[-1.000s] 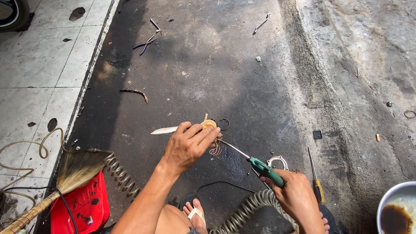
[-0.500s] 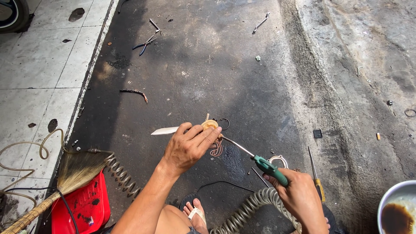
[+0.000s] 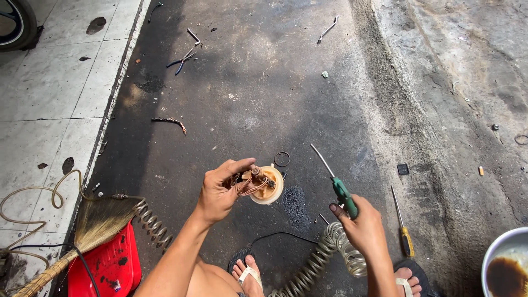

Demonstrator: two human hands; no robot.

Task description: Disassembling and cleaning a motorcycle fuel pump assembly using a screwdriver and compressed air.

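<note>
A moment ago the green-handled screwdriver (image 3: 340, 187) touched the round cream part (image 3: 265, 184); now the right hand (image 3: 360, 225), fingers wrapped round its handle, has drawn it away. The left hand (image 3: 219, 191) pinches the part, lifted above the floor (image 3: 264, 93).
</note>
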